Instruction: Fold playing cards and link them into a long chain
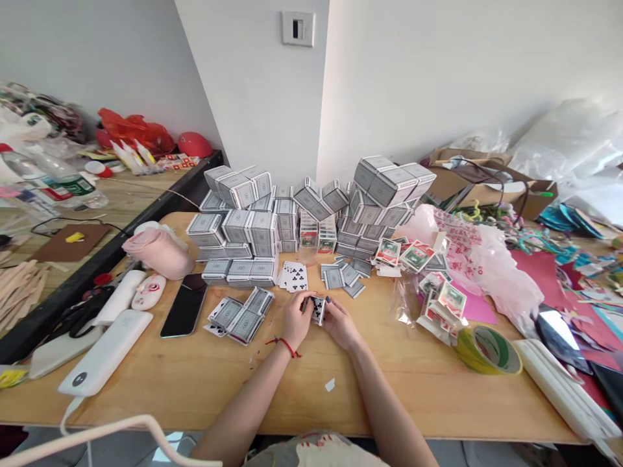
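My left hand (296,320) and my right hand (339,322) meet over the middle of the wooden table (195,383). Both are closed on a small stack of playing cards (317,307) held between them. A red string circles my left wrist. Just beyond the hands lies a fanned group of face-up cards (293,276) showing clubs. Loose grey-backed decks (242,316) lie to the left of my left hand. A large pile of grey card decks (253,224) rises at the back.
A black phone (184,305), white power banks (104,353) and a pink pouch (156,251) lie on the left. Red-and-green card boxes (440,301), a pink plastic bag (479,259) and a yellow-green tape roll (487,349) sit on the right. A paper scrap (329,384) lies near the front.
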`<act>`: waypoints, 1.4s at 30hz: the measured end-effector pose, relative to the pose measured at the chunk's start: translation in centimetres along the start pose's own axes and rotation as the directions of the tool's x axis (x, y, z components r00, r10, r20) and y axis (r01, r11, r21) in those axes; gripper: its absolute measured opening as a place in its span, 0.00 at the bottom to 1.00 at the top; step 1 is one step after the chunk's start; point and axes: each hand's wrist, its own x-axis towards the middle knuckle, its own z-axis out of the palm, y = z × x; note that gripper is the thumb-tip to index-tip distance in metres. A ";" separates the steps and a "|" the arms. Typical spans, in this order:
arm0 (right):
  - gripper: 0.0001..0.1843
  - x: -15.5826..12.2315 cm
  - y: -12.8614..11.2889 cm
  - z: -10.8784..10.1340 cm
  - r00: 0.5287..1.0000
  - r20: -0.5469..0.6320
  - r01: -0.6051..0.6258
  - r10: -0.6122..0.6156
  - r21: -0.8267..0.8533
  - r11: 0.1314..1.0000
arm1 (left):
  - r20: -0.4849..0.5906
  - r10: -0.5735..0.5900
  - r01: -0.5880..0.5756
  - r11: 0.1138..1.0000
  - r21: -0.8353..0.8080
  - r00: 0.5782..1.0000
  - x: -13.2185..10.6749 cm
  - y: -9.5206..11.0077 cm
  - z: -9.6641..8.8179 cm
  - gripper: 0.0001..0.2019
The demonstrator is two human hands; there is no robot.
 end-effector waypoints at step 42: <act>0.15 -0.2 -0.2 -1.6 0.990 -0.073 0.139 -0.121 0.331 0.933 | -0.162 -0.121 0.153 0.968 0.199 0.979 -0.3 -0.2 0.1 0.05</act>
